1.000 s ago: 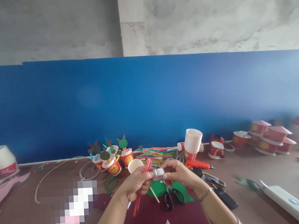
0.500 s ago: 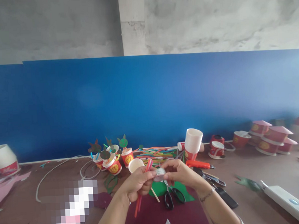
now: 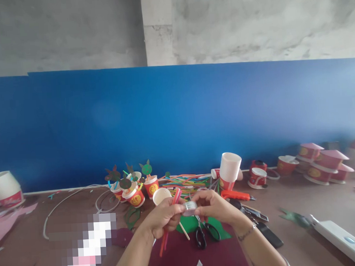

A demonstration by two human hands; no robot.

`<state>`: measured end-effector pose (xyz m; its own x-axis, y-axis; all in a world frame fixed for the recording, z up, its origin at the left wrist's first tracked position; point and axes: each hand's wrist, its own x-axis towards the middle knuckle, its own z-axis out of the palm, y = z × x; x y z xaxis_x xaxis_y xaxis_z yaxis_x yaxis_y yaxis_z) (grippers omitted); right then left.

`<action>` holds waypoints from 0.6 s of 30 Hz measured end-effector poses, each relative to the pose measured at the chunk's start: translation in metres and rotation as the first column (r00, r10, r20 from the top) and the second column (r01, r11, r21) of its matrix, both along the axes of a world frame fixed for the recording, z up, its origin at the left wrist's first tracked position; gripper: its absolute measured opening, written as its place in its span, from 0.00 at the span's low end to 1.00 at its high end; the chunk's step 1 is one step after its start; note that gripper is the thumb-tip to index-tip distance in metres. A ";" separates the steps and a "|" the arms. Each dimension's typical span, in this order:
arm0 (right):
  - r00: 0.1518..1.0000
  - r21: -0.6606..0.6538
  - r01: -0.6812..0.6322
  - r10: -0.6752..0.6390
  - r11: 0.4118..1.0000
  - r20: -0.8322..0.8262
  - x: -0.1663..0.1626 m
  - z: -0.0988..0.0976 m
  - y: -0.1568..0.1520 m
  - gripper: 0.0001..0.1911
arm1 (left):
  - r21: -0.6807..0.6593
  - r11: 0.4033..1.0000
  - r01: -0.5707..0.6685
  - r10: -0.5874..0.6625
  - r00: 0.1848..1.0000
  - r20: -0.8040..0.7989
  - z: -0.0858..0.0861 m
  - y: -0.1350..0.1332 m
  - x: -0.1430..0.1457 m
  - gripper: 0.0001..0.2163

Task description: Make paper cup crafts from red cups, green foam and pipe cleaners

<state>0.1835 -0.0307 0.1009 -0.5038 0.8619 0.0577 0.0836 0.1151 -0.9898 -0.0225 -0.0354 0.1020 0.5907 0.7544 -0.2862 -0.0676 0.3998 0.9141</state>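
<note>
My left hand (image 3: 168, 215) is closed around a few red and pink drinking straws (image 3: 163, 243), and its thumb also touches a small roll of tape (image 3: 189, 207). From the other side, my right hand (image 3: 209, 206) pinches the same roll between thumb and fingers. Below the hands lie black-handled scissors (image 3: 200, 238) on green paper (image 3: 222, 226), over a dark maroon sheet (image 3: 198, 253). A thin pale stick (image 3: 184, 230) rests beside the scissors. The blades are partly hidden by my hands.
Paper cups with paper figures (image 3: 134, 198) stand back left, beside a heap of coloured straws (image 3: 188, 181). A tall cup stack (image 3: 230, 166), an orange utility knife (image 3: 236, 195) and a white power strip (image 3: 343, 239) are to the right. A white cable (image 3: 55, 207) curves on the left.
The roll of tape has turned slightly between my fingers. Both hands otherwise stay almost in the same place, and the straws remain in my left hand.
</note>
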 end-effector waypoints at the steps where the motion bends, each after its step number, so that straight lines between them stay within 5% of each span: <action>1: 1.000 -0.001 0.003 -0.003 1.000 0.002 0.000 0.000 0.000 0.16 | 0.000 1.000 -0.006 0.006 1.000 -0.007 0.000 0.000 0.000 0.17; 14: 0.978 0.166 0.069 -0.099 0.984 0.182 -0.003 0.001 -0.002 0.14 | -0.012 1.000 -0.013 0.012 0.997 -0.071 0.003 0.000 -0.001 0.16; 18: 0.982 0.223 -0.038 -0.005 0.974 0.191 -0.002 0.011 -0.006 0.16 | -0.003 0.999 0.032 -0.032 0.997 -0.070 0.005 -0.004 0.000 0.16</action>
